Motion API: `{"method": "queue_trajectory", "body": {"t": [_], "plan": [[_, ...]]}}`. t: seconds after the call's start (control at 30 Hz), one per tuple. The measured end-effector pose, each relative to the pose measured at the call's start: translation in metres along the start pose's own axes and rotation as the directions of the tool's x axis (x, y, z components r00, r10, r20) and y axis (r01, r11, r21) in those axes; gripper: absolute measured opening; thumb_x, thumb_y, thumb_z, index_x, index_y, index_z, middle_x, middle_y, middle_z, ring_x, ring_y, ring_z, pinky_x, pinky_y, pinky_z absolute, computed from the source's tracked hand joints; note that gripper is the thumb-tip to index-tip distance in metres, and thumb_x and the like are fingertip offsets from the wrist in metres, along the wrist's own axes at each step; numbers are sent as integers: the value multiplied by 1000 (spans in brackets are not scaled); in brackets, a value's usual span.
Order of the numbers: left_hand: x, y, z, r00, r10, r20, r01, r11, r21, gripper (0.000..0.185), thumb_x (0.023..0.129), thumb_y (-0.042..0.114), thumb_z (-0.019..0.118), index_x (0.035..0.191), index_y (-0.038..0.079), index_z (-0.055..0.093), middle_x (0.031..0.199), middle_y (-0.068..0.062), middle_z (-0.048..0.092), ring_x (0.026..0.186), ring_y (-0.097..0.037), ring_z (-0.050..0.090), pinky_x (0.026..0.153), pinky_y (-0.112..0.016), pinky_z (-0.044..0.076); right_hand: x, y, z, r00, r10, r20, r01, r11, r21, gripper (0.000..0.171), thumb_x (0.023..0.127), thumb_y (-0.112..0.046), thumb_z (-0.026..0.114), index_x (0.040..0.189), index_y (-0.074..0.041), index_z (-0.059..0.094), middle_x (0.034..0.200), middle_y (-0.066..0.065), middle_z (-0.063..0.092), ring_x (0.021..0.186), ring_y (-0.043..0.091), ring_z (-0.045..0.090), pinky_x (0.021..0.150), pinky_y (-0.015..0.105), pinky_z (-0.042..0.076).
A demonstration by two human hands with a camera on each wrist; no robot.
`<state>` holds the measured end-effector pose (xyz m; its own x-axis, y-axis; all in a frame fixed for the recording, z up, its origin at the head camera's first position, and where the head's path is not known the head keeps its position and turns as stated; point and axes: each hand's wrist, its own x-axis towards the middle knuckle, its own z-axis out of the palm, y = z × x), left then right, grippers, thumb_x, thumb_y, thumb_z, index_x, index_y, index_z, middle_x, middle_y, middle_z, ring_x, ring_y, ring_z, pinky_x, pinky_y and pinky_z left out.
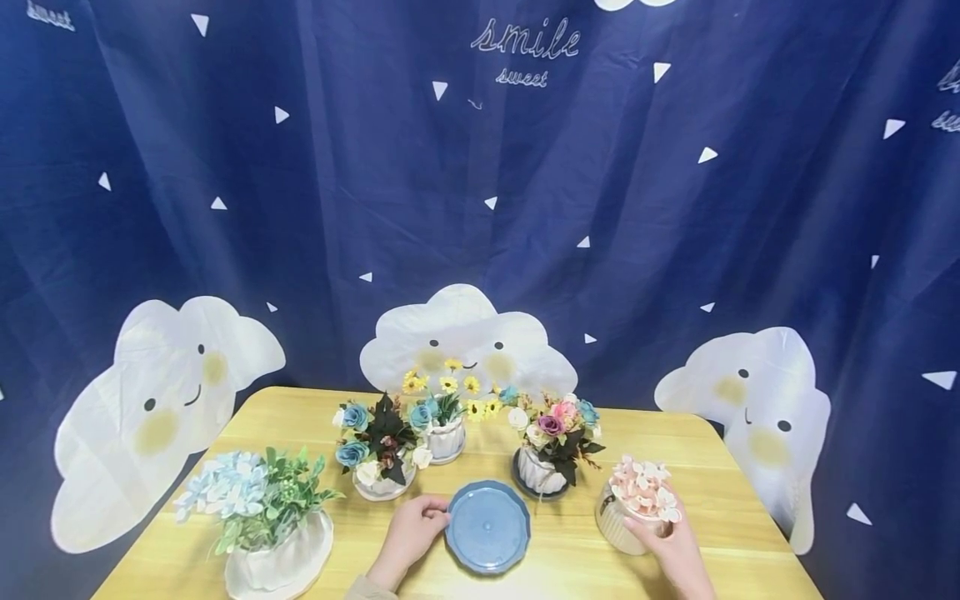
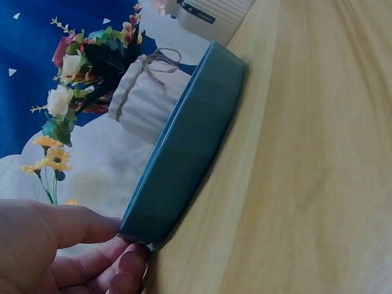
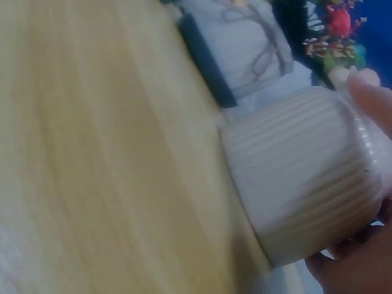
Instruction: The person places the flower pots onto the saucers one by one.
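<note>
A blue round saucer (image 1: pixel 487 527) lies on the wooden table (image 1: pixel 742 533) near its front edge. My left hand (image 1: pixel 411 531) pinches the saucer's left rim (image 2: pixel 184 153) with curled fingers (image 2: pixel 79 226). To the right stands a ribbed cream pot with pink flowers (image 1: pixel 637 504). My right hand (image 1: pixel 678 550) grips that pot from its right side; in the right wrist view the ribbed pot (image 3: pixel 300 171) fills the frame, with fingers (image 3: pixel 370 92) curled round its wall.
Behind the saucer stand a white pot of mixed flowers on a dark saucer (image 1: pixel 551 454), a blue-rose pot (image 1: pixel 378 454) and a yellow daisy pot (image 1: pixel 446 417). A leafy white pot (image 1: pixel 262 525) sits at front left. A blue cloud curtain (image 1: pixel 480 208) hangs behind.
</note>
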<state>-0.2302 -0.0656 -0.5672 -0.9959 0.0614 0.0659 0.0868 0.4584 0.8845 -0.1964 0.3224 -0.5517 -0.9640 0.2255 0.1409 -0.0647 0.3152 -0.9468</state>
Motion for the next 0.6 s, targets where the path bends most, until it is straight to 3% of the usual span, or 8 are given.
{"method": "queue_trajectory", "body": {"t": [0.07, 0.13, 0.23, 0.33, 0.47, 0.6], "plan": [[0, -1, 0, 1000, -3, -1, 3, 1000, 2, 20, 80, 12, 70, 97, 2, 73, 81, -3, 72, 72, -6, 61, 65, -19, 48, 0, 0, 1, 999, 46, -2, -46, 998, -35, 91, 84, -12, 75, 153, -3, 17, 144, -2, 42, 105, -27, 36, 92, -2, 30], [0, -1, 0, 1000, -7, -1, 7, 1000, 2, 21, 80, 12, 69, 97, 1, 73, 81, -2, 72, 72, -5, 60, 64, -19, 48, 2, -1, 2, 995, 96, -3, -96, 994, -52, 94, 84, -15, 75, 154, -3, 14, 151, 17, 35, 110, -19, 38, 103, 9, 33], [0, -1, 0, 1000, -6, 2, 6, 1000, 2, 21, 80, 12, 69, 98, 0, 72, 81, -3, 72, 72, -6, 60, 64, -19, 48, 4, -1, 3, 989, 148, 0, -148, 988, -48, 99, 84, -16, 76, 154, -2, 9, 155, 27, 26, 128, 8, 41, 117, 37, 29], [1, -2, 1, 1000, -6, -2, 6, 1000, 12, 21, 80, 12, 69, 97, 1, 72, 81, -2, 72, 71, -6, 60, 64, -19, 48, 6, -2, 4, 986, 166, -2, -166, 986, -18, 101, 84, -16, 76, 154, 1, 6, 154, 30, 23, 139, 37, 29, 118, 59, 19], [1, -2, 1, 1000, -5, -8, 5, 1000, 19, 20, 80, 13, 70, 97, 2, 73, 81, -1, 72, 71, -4, 60, 64, -19, 48, 7, -3, 5, 983, 185, -9, -186, 983, -3, 102, 83, -17, 76, 153, 2, 4, 154, 31, 22, 141, 43, 25, 118, 61, 17], [1, -2, 1, 1000, -5, -4, 5, 1000, 12, 20, 79, 13, 70, 96, 2, 73, 81, -2, 72, 72, -5, 60, 64, -18, 47, 7, -3, 6, 982, 189, -31, -188, 982, 9, 101, 82, -18, 78, 154, -2, 9, 155, 26, 26, 139, 33, 30, 118, 59, 19]]}}
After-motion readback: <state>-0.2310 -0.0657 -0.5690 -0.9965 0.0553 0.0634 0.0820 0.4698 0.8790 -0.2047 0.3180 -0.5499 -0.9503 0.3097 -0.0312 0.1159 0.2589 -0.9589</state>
